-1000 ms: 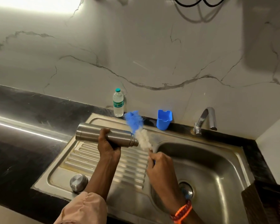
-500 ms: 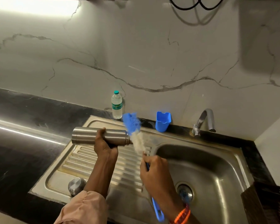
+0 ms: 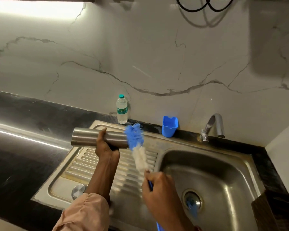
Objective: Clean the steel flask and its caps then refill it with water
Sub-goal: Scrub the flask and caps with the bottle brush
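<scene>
My left hand [image 3: 105, 147] grips the steel flask [image 3: 86, 137], which lies sideways above the sink's ribbed drainboard [image 3: 83, 165] with its mouth toward the right. My right hand [image 3: 158, 189] grips the blue handle of a bottle brush [image 3: 136, 144]. The brush's blue and white bristle head stands in front of the flask's mouth and hides it. A round steel cap [image 3: 78, 191] rests on the drainboard near the front edge.
A small plastic water bottle [image 3: 122, 109] and a blue cup [image 3: 169, 126] stand at the back of the sink by the marble wall. The tap [image 3: 213, 126] overhangs the basin [image 3: 223, 172]. A dark crate [image 3: 280, 212] sits at the right edge. Black counter extends left.
The brush head has slid left across the flask's mouth. My right hand has dropped lower and nearer to me, and the flask has stayed level.
</scene>
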